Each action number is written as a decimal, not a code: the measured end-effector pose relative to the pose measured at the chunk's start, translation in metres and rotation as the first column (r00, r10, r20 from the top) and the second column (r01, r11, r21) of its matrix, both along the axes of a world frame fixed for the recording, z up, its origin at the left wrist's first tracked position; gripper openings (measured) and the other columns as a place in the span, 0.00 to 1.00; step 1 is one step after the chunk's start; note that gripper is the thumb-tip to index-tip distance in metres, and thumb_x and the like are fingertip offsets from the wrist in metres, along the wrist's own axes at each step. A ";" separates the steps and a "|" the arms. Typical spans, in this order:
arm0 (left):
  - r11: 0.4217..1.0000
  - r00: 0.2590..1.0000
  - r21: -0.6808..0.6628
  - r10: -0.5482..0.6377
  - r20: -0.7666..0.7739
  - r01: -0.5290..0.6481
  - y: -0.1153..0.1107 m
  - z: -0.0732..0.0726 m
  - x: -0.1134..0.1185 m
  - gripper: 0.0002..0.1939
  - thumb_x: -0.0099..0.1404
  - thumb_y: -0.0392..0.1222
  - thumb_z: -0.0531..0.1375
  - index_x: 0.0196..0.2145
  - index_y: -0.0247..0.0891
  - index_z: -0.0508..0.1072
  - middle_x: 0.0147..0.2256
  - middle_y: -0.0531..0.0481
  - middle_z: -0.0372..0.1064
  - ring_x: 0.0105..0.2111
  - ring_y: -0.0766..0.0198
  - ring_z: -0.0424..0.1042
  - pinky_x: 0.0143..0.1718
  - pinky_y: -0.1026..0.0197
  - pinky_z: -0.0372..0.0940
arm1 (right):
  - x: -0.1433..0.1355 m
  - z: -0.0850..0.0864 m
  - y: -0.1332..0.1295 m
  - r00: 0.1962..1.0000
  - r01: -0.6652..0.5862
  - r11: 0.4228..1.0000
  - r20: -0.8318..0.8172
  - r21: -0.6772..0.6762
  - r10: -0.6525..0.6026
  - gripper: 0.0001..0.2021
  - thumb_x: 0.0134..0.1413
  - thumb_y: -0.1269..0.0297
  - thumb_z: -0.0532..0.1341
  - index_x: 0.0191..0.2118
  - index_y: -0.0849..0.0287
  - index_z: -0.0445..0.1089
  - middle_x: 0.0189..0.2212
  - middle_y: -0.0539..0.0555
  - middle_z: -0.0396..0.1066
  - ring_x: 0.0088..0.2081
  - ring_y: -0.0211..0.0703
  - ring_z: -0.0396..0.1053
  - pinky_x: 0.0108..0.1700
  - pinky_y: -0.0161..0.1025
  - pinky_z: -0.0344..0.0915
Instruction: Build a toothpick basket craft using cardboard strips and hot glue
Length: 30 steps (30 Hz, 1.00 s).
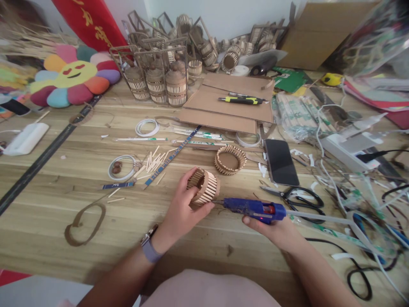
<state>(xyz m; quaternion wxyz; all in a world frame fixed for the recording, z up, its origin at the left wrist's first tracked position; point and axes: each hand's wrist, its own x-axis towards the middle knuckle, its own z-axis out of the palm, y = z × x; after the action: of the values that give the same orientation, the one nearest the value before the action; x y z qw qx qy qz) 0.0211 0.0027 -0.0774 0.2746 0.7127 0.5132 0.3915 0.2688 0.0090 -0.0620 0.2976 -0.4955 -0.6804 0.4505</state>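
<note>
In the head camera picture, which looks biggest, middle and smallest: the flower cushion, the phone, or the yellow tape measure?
1. Flower cushion, biggest by far.
2. Phone.
3. Yellow tape measure, smallest, though it lies farther from the camera, so it may look smaller than it is.

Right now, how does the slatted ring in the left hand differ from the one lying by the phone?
The held ring is tipped on its side in the left hand, with the glue gun nozzle at its wall; the table ring lies flat, opening up, untouched. The held ring looks taller, the table ring shallower. Both are round cardboard forms edged with wooden sticks.
</note>
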 end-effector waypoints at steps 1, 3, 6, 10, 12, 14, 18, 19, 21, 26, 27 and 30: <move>1.000 1.000 -0.006 0.000 0.002 0.000 0.000 0.000 0.000 0.09 0.63 0.43 0.63 0.38 0.36 0.73 0.64 0.38 0.53 0.64 0.49 0.56 0.64 0.49 0.57 | 0.000 0.000 0.000 1.000 0.007 1.000 0.007 -0.001 -0.007 0.08 0.48 0.57 0.66 0.27 0.55 0.72 0.24 0.53 0.76 0.27 0.47 0.75 0.30 0.40 0.76; 1.000 1.000 -0.014 0.001 0.007 -0.001 0.000 0.000 0.001 0.08 0.63 0.43 0.63 0.38 0.37 0.73 0.64 0.38 0.53 0.64 0.49 0.56 0.64 0.48 0.56 | 0.000 -0.002 -0.001 1.000 0.020 1.000 0.018 -0.008 -0.020 0.08 0.48 0.57 0.66 0.27 0.55 0.73 0.25 0.53 0.77 0.27 0.48 0.76 0.31 0.41 0.76; 1.000 1.000 -0.018 0.003 0.016 -0.003 0.000 0.000 0.001 0.09 0.63 0.43 0.63 0.39 0.37 0.73 0.63 0.37 0.53 0.63 0.49 0.57 0.64 0.48 0.56 | 0.000 -0.002 -0.002 0.999 0.036 0.999 0.031 -0.016 -0.035 0.08 0.47 0.56 0.66 0.27 0.55 0.73 0.25 0.53 0.77 0.28 0.49 0.76 0.31 0.42 0.76; 1.000 1.000 -0.030 0.001 0.016 0.000 -0.001 -0.001 0.000 0.10 0.63 0.44 0.62 0.40 0.37 0.73 0.64 0.37 0.53 0.64 0.50 0.56 0.64 0.48 0.55 | -0.001 0.001 -0.002 0.997 0.049 0.999 0.060 -0.016 -0.048 0.11 0.47 0.53 0.65 0.28 0.55 0.74 0.24 0.54 0.77 0.28 0.49 0.76 0.31 0.43 0.76; 0.999 1.000 -0.034 0.002 0.016 -0.002 -0.001 -0.001 0.000 0.10 0.63 0.44 0.62 0.40 0.37 0.73 0.63 0.37 0.54 0.64 0.50 0.56 0.64 0.47 0.55 | -0.002 0.003 -0.002 0.995 0.049 0.998 0.084 -0.026 -0.046 0.13 0.47 0.50 0.65 0.27 0.55 0.73 0.23 0.54 0.76 0.27 0.49 0.75 0.31 0.43 0.76; 0.999 1.000 -0.034 0.005 0.021 -0.005 -0.001 -0.001 0.000 0.10 0.63 0.44 0.63 0.41 0.37 0.72 0.63 0.37 0.54 0.63 0.49 0.57 0.64 0.46 0.55 | -0.003 0.004 -0.001 0.994 0.048 0.998 0.098 -0.037 -0.044 0.14 0.47 0.49 0.65 0.26 0.56 0.73 0.23 0.54 0.75 0.27 0.49 0.75 0.30 0.43 0.76; 1.000 1.000 -0.030 0.003 0.026 -0.002 -0.001 -0.001 0.001 0.10 0.63 0.42 0.63 0.41 0.37 0.72 0.63 0.37 0.54 0.63 0.49 0.58 0.64 0.45 0.56 | -0.003 0.003 -0.001 0.996 0.040 0.999 0.076 -0.007 -0.039 0.12 0.48 0.52 0.66 0.29 0.56 0.73 0.25 0.54 0.76 0.26 0.47 0.74 0.29 0.41 0.75; 1.000 1.000 -0.029 0.001 0.024 0.000 -0.001 -0.001 0.000 0.10 0.63 0.42 0.63 0.41 0.37 0.72 0.63 0.36 0.54 0.63 0.48 0.58 0.63 0.45 0.56 | -0.003 0.002 -0.001 0.997 0.033 0.999 0.065 0.014 -0.034 0.11 0.48 0.53 0.66 0.30 0.56 0.73 0.25 0.54 0.76 0.26 0.47 0.74 0.29 0.41 0.75; 1.000 1.000 -0.025 0.000 0.021 0.000 -0.001 0.000 0.000 0.10 0.63 0.42 0.63 0.41 0.37 0.72 0.63 0.36 0.55 0.63 0.48 0.58 0.63 0.45 0.56 | -0.002 0.001 -0.002 0.998 0.019 0.998 0.053 0.052 -0.022 0.10 0.49 0.54 0.66 0.29 0.56 0.72 0.24 0.53 0.75 0.25 0.46 0.73 0.27 0.40 0.73; 1.000 1.000 -0.024 0.005 0.016 -0.005 -0.001 0.001 0.001 0.10 0.62 0.42 0.63 0.41 0.37 0.72 0.63 0.37 0.55 0.62 0.49 0.58 0.63 0.45 0.57 | 0.000 0.000 -0.002 0.993 0.012 0.998 0.119 0.063 -0.019 0.13 0.50 0.53 0.65 0.25 0.55 0.67 0.21 0.50 0.71 0.21 0.41 0.67 0.22 0.37 0.68; 1.000 1.000 -0.024 0.005 0.015 -0.005 -0.001 0.001 0.001 0.09 0.62 0.42 0.62 0.41 0.37 0.73 0.63 0.37 0.55 0.62 0.49 0.58 0.63 0.46 0.57 | 0.000 0.000 -0.002 0.991 0.003 0.998 0.132 0.068 -0.012 0.13 0.50 0.53 0.65 0.25 0.55 0.67 0.21 0.50 0.70 0.22 0.41 0.67 0.23 0.37 0.68; 1.000 1.000 -0.024 0.011 0.016 -0.011 -0.001 0.001 0.001 0.09 0.63 0.41 0.62 0.40 0.37 0.73 0.63 0.37 0.55 0.63 0.49 0.58 0.63 0.46 0.57 | 0.001 -0.001 -0.002 0.989 -0.045 0.994 0.147 0.096 0.031 0.14 0.53 0.52 0.63 0.24 0.55 0.65 0.22 0.52 0.70 0.25 0.43 0.69 0.26 0.39 0.69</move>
<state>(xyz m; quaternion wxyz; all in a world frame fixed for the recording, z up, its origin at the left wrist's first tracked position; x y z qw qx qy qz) 0.0224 0.0014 -0.0769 0.2850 0.7033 0.5195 0.3927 0.2695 0.0074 -0.0629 0.2628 -0.4986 -0.7312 0.3842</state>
